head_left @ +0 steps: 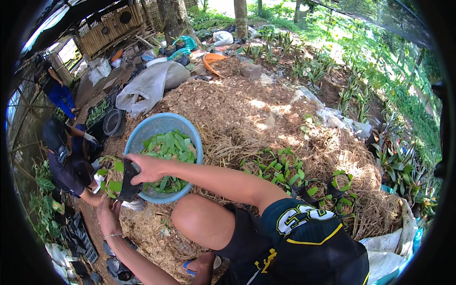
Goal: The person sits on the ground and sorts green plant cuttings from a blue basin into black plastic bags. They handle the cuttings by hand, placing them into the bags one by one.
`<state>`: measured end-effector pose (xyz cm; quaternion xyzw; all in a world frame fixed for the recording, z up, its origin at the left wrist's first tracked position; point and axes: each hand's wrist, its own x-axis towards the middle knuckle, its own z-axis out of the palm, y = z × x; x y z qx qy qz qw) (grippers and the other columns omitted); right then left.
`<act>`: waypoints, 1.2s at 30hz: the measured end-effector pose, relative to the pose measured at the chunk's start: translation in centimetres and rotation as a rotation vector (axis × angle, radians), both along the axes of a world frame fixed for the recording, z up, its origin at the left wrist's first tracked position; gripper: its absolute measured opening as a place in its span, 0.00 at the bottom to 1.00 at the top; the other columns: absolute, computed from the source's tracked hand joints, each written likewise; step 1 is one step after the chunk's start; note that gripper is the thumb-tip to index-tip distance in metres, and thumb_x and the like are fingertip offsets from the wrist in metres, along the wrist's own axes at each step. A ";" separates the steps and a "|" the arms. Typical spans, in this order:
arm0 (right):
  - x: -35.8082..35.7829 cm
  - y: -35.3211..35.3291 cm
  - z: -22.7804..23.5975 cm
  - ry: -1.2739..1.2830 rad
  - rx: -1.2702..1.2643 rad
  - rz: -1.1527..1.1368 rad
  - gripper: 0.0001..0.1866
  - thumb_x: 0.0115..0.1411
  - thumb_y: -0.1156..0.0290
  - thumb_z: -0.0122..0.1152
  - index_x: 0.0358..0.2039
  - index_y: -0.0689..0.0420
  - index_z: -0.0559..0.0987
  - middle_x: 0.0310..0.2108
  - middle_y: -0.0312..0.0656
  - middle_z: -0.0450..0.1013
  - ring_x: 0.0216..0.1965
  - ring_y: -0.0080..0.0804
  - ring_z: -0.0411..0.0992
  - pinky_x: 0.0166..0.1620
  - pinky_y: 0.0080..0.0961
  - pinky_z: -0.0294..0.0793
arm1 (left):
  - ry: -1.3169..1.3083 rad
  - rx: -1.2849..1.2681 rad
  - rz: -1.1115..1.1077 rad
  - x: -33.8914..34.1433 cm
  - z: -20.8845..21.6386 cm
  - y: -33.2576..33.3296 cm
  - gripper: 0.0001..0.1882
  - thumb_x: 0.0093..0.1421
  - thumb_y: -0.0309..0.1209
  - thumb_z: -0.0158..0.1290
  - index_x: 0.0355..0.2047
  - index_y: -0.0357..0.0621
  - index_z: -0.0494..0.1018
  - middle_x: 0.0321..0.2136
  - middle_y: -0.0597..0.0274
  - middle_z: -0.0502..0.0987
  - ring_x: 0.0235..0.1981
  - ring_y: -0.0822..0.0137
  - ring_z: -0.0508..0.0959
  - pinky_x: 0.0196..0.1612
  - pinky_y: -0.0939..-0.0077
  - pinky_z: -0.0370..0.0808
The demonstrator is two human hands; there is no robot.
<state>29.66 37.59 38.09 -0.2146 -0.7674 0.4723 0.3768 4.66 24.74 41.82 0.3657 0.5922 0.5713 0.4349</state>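
Brown ground [228,99], partly covered by dry straw [227,142], spreads under patches of sunlight, with tree trunks [173,21] at the far side. I follow the head view from left to right. At the far left I see a person [58,90] in blue trousers, near a bamboo wall [111,32]. Nearer on the left, a co-worker [69,164] with a dark cap and a white glove is low to the ground. Black trays [83,237] lie at the near left.

Then comes the left hand [109,216], with a thin bracelet on its wrist. Its fingers are bent up at the near edge of the black pot [128,183]; whether they grip it, I cannot tell. This pot is held in the air, tilted so that its leafy end [113,175] faces left. The right hand [148,168] grasps it from the right side.

Just to the right, partly beneath the right forearm, is a blue basin [164,122] with many loose leaves [166,145]. Beyond it lies a pale sack [154,85], and farther right an orange basin [213,61]. Small potted plants [287,175] stand in the straw on the right. Long-leaved plants [401,164] grow at the far right, and white sacks [384,261] lie at the near right.
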 end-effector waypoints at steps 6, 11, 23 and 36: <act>3.1 -0.2 -1.3 0.081 -0.017 0.003 0.62 0.42 0.60 0.84 0.71 0.64 0.55 0.65 0.57 0.64 0.66 0.48 0.64 0.70 0.39 0.61 | -0.020 0.034 -0.053 4.0 -0.6 1.4 0.26 0.70 0.25 0.50 0.65 0.26 0.64 0.52 0.52 0.77 0.48 0.64 0.81 0.51 0.73 0.82; 4.6 -0.4 -2.9 0.048 0.083 -0.189 0.67 0.39 0.56 0.85 0.72 0.66 0.53 0.66 0.60 0.60 0.68 0.55 0.61 0.71 0.41 0.59 | 0.016 0.012 -0.100 7.0 -0.8 2.6 0.28 0.71 0.25 0.50 0.68 0.26 0.61 0.53 0.51 0.77 0.47 0.65 0.81 0.49 0.73 0.83; 4.2 -1.0 -2.4 0.002 -0.015 -0.174 0.68 0.40 0.60 0.88 0.73 0.68 0.51 0.67 0.55 0.62 0.66 0.46 0.65 0.70 0.39 0.64 | 0.190 0.019 -0.110 7.9 -2.0 2.4 0.29 0.71 0.29 0.51 0.67 0.24 0.61 0.49 0.48 0.79 0.46 0.64 0.83 0.50 0.74 0.82; 0.6 -2.9 -2.5 0.019 -0.276 -0.143 0.57 0.47 0.80 0.79 0.71 0.60 0.50 0.58 0.53 0.70 0.55 0.42 0.76 0.52 0.33 0.83 | 0.364 0.058 0.014 6.0 -2.9 0.7 0.29 0.64 0.34 0.54 0.63 0.31 0.70 0.48 0.34 0.81 0.49 0.44 0.82 0.55 0.60 0.77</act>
